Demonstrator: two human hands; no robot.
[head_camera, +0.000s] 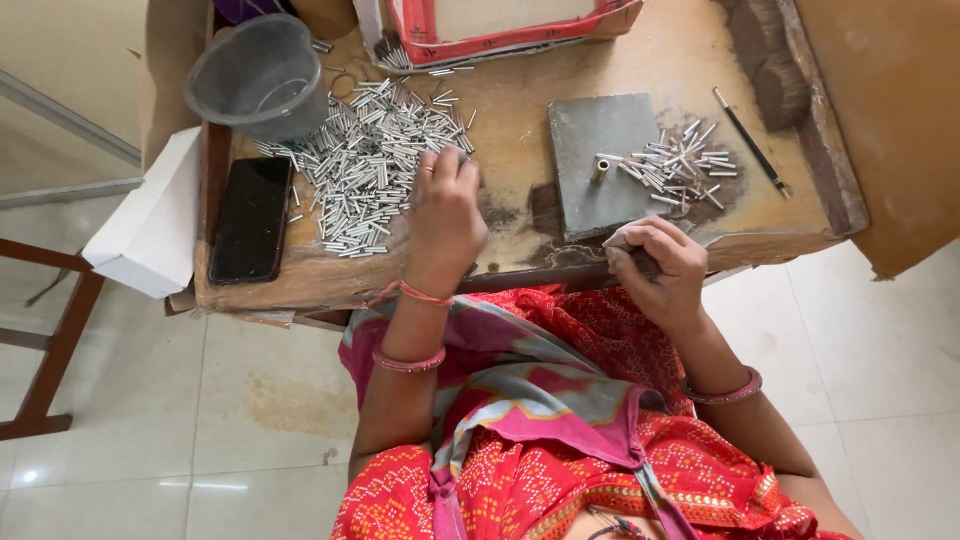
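Metal tubes (365, 175) lie heaped under the left hand's (445, 220) fingers (440, 165)

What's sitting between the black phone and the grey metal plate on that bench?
In the head view, a heap of small silver tubes lies between the phone and the metal plate, with the left hand at its edge.

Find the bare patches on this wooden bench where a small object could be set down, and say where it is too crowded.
Bare wood lies between the big tube pile and the grey block, and behind the block toward the red tray. Crowded: the left side with pile, phone, grey cup; the small pile right of the block.
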